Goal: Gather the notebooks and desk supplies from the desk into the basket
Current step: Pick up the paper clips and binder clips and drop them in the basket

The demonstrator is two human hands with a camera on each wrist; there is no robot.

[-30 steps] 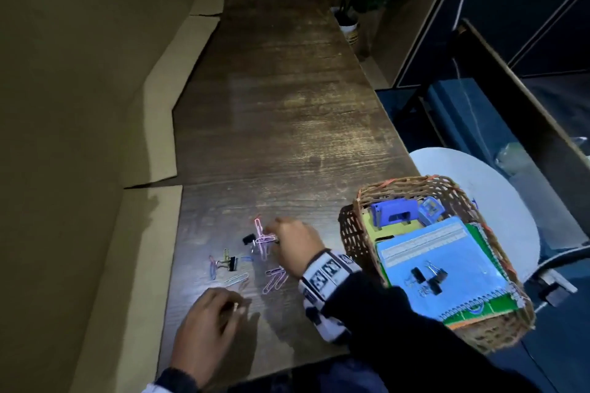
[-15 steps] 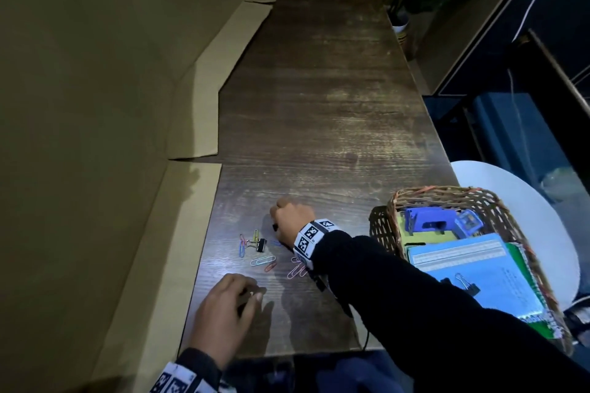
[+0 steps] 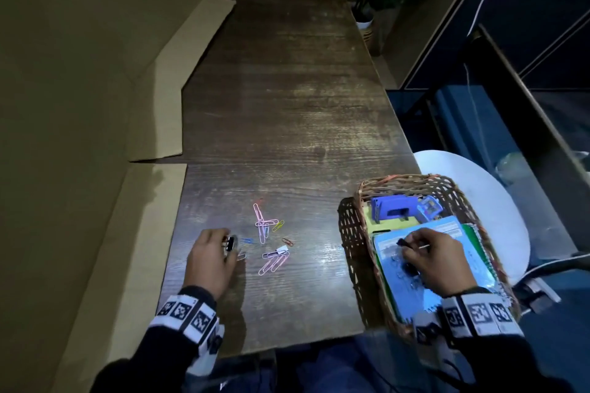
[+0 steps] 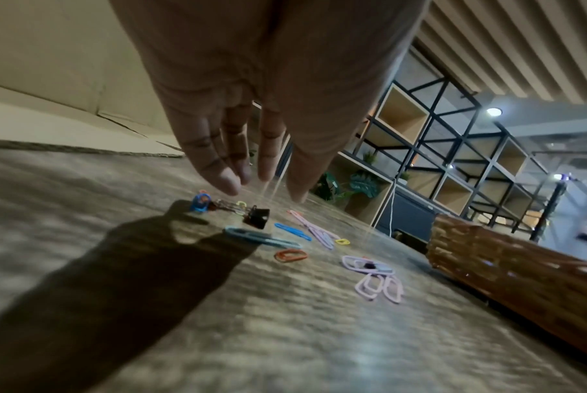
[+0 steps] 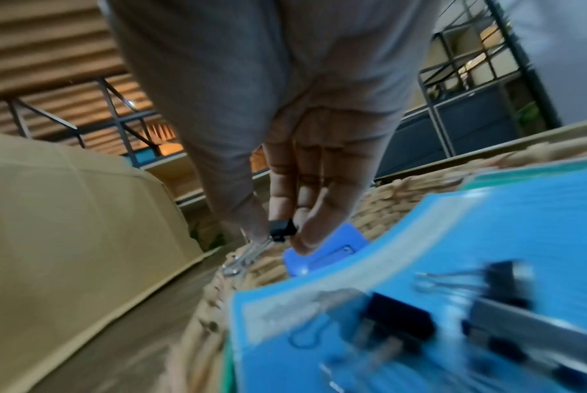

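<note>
Black binder clip point(image 5: 281, 230) pinched in right hand point(image 3: 435, 260) over basket point(image 3: 351, 249); left hand point(image 3: 210, 260), fingers loosely spread, above scattered paper clips point(image 3: 266, 226) beside basket, likely to skid away if swept carelessly.

left hand point(image 3: 209, 257) fingers extended downward, right hand point(image 3: 429, 260) fingertips pinched together

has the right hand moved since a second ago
Yes. The right hand went from the paper clips on the wooden desk rightward to over the woven wicker basket.
</note>
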